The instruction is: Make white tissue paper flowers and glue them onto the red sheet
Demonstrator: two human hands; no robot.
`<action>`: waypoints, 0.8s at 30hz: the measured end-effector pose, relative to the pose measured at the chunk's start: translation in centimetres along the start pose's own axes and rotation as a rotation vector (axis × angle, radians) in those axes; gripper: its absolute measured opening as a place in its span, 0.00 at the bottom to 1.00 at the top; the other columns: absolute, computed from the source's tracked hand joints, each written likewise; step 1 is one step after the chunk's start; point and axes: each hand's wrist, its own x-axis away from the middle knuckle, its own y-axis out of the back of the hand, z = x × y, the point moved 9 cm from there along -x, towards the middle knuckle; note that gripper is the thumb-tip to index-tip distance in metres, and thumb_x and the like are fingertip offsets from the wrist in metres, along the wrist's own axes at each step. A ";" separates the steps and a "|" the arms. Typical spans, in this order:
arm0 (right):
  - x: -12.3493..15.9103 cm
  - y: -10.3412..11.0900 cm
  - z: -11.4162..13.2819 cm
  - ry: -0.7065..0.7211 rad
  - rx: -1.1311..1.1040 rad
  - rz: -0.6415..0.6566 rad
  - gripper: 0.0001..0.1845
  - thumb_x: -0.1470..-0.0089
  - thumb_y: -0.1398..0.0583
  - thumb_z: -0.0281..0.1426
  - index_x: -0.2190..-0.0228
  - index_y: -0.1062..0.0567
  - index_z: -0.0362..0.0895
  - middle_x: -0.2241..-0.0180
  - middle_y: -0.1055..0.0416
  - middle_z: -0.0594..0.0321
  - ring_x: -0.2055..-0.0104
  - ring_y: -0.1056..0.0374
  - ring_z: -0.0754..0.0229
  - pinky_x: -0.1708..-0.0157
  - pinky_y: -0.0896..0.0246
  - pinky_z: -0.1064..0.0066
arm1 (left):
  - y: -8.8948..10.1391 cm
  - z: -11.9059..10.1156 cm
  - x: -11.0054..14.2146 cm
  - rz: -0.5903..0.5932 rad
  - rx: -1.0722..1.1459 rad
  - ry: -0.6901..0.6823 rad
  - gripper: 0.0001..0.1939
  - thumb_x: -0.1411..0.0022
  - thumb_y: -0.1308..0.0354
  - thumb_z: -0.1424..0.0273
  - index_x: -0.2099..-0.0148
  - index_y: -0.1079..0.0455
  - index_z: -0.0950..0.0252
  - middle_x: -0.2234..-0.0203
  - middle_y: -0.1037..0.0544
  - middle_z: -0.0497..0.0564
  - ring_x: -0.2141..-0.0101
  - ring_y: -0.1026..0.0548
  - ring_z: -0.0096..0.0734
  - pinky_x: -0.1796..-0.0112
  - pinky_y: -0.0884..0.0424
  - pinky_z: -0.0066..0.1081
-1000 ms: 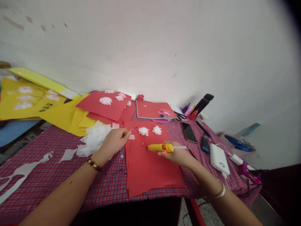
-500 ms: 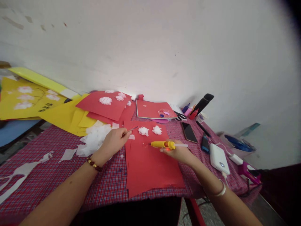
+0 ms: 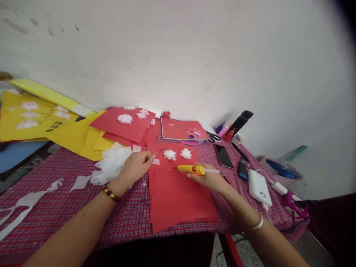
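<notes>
Yellow glue gun [image 3: 191, 169] held low at the red paper [image 3: 180, 200]

The person's right hand [image 3: 208, 178] grips it, tip near two ruffled white blossoms [image 3: 185, 154]; whether it touches the sheet, I can't make out from here. The left hand [image 3: 136, 166] pinches a thin stick [image 3: 155, 153] angled toward the nearer blossom. White tissue [image 3: 109, 165] lies heaped beside that hand on the checked tabletop [image 3: 125, 222], a phone [image 3: 224, 156] off to the right.

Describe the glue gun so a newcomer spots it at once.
On the checked tablecloth, find the overlapping red sheets close to its near edge. Over them, the right hand holds the glue gun. Unlike the white paper flowers just beyond it, it is yellow, with a pale stick out the back and a small red glow underneath.
</notes>
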 end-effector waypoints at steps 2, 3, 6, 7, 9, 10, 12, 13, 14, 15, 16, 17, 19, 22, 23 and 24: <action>0.0 0.0 0.1 0.007 -0.002 -0.002 0.13 0.49 0.41 0.40 0.76 0.28 0.42 0.81 0.34 0.66 0.81 0.43 0.68 0.82 0.53 0.74 | 0.0 0.0 0.0 -0.001 -0.002 -0.002 0.21 0.39 0.54 0.59 0.80 0.52 0.64 0.86 0.48 0.42 0.82 0.45 0.23 0.77 0.53 0.28; -0.1 0.1 0.1 0.009 0.000 -0.005 0.13 0.49 0.41 0.40 0.76 0.28 0.42 0.81 0.34 0.66 0.81 0.43 0.68 0.82 0.54 0.74 | 0.0 -0.1 0.0 -0.002 -0.002 -0.003 0.22 0.39 0.54 0.59 0.80 0.52 0.64 0.86 0.48 0.42 0.82 0.45 0.23 0.77 0.53 0.28; -0.2 0.0 0.0 0.002 0.012 -0.009 0.13 0.50 0.41 0.40 0.77 0.28 0.42 0.81 0.34 0.66 0.81 0.44 0.68 0.82 0.54 0.74 | 0.0 0.0 0.1 -0.001 -0.007 -0.005 0.21 0.39 0.53 0.60 0.80 0.52 0.64 0.86 0.48 0.42 0.82 0.45 0.23 0.77 0.53 0.28; -0.2 -0.1 0.0 -0.003 0.014 -0.007 0.14 0.50 0.41 0.40 0.77 0.28 0.42 0.82 0.35 0.66 0.81 0.44 0.68 0.82 0.54 0.74 | 0.0 0.0 0.1 0.000 -0.010 -0.005 0.21 0.39 0.53 0.60 0.80 0.52 0.64 0.86 0.48 0.42 0.82 0.45 0.23 0.77 0.53 0.28; -0.3 -0.3 -0.2 -0.009 0.019 0.000 0.14 0.50 0.41 0.40 0.77 0.29 0.42 0.82 0.35 0.66 0.81 0.44 0.68 0.82 0.54 0.74 | -0.1 0.0 0.1 0.000 -0.013 -0.006 0.21 0.39 0.53 0.60 0.80 0.52 0.64 0.86 0.48 0.42 0.82 0.45 0.23 0.77 0.53 0.28; -0.3 -0.3 -0.2 -0.007 0.023 0.001 0.14 0.50 0.41 0.41 0.77 0.29 0.42 0.82 0.35 0.66 0.81 0.44 0.68 0.82 0.54 0.74 | -0.1 -0.1 0.0 0.000 -0.014 -0.007 0.21 0.39 0.54 0.60 0.80 0.52 0.64 0.86 0.48 0.42 0.82 0.45 0.23 0.77 0.53 0.28; -0.4 -0.4 -0.2 -0.001 0.031 0.001 0.15 0.50 0.41 0.41 0.78 0.29 0.42 0.82 0.35 0.66 0.81 0.44 0.68 0.82 0.54 0.74 | -0.1 -0.1 0.0 0.000 -0.012 -0.009 0.21 0.39 0.54 0.60 0.80 0.52 0.64 0.86 0.48 0.42 0.82 0.45 0.23 0.77 0.53 0.28; -0.4 -0.5 -0.2 0.003 0.036 -0.001 0.15 0.49 0.41 0.41 0.78 0.29 0.42 0.82 0.35 0.66 0.81 0.44 0.68 0.82 0.54 0.74 | -0.1 -0.1 0.0 0.001 -0.010 -0.007 0.21 0.39 0.54 0.59 0.80 0.52 0.64 0.86 0.48 0.42 0.82 0.45 0.24 0.77 0.53 0.28; -0.4 -0.5 -0.3 0.006 0.043 -0.007 0.15 0.49 0.41 0.41 0.78 0.29 0.42 0.82 0.34 0.66 0.81 0.44 0.68 0.82 0.54 0.74 | -0.1 -0.1 0.0 0.003 -0.009 -0.004 0.21 0.39 0.54 0.60 0.80 0.52 0.64 0.86 0.48 0.42 0.82 0.45 0.24 0.77 0.53 0.28; -0.4 -0.5 -0.3 0.007 0.047 -0.015 0.16 0.50 0.41 0.41 0.79 0.30 0.43 0.82 0.34 0.66 0.81 0.44 0.68 0.81 0.54 0.74 | -0.1 0.0 0.0 0.006 -0.006 -0.002 0.21 0.39 0.53 0.60 0.80 0.51 0.64 0.86 0.47 0.42 0.82 0.44 0.24 0.77 0.53 0.28; -0.5 -0.4 -0.3 0.005 0.049 -0.025 0.15 0.50 0.41 0.41 0.78 0.29 0.43 0.82 0.34 0.66 0.81 0.43 0.67 0.81 0.54 0.74 | -0.1 -0.1 0.0 0.010 -0.003 -0.002 0.21 0.39 0.53 0.60 0.80 0.51 0.64 0.86 0.47 0.42 0.82 0.44 0.24 0.77 0.53 0.28; -0.5 -0.4 -0.4 0.002 0.049 -0.032 0.15 0.50 0.40 0.41 0.78 0.29 0.43 0.81 0.33 0.65 0.81 0.42 0.67 0.81 0.53 0.74 | -0.1 -0.1 0.0 0.013 0.001 -0.003 0.21 0.39 0.53 0.60 0.80 0.51 0.64 0.86 0.46 0.42 0.82 0.44 0.24 0.77 0.53 0.28; -0.5 -0.4 -0.4 -0.006 0.058 -0.028 0.14 0.50 0.40 0.41 0.76 0.29 0.43 0.80 0.32 0.65 0.80 0.41 0.66 0.81 0.53 0.73 | 0.0 -0.2 0.0 0.015 0.007 -0.009 0.20 0.39 0.53 0.60 0.80 0.50 0.64 0.86 0.45 0.42 0.81 0.44 0.24 0.76 0.53 0.28; -0.6 -0.7 -0.4 -0.006 0.062 0.001 0.15 0.50 0.41 0.42 0.76 0.28 0.43 0.79 0.32 0.64 0.79 0.40 0.65 0.81 0.53 0.73 | 0.2 -0.4 0.0 0.012 0.013 -0.018 0.20 0.39 0.53 0.61 0.80 0.50 0.63 0.86 0.45 0.43 0.81 0.43 0.24 0.76 0.52 0.28; -0.6 -0.7 -0.4 -0.005 0.061 0.002 0.15 0.50 0.41 0.42 0.76 0.28 0.43 0.79 0.32 0.64 0.79 0.40 0.65 0.80 0.53 0.73 | 0.2 -0.5 0.0 0.012 0.015 -0.021 0.19 0.39 0.53 0.61 0.79 0.50 0.63 0.86 0.44 0.43 0.81 0.44 0.24 0.76 0.52 0.28; -0.7 -0.7 -0.4 -0.001 0.062 0.000 0.15 0.50 0.41 0.42 0.76 0.28 0.43 0.79 0.32 0.64 0.79 0.40 0.65 0.80 0.52 0.73 | 0.2 -0.5 0.0 0.011 0.016 -0.023 0.19 0.39 0.53 0.62 0.79 0.50 0.63 0.86 0.44 0.43 0.81 0.44 0.24 0.76 0.52 0.28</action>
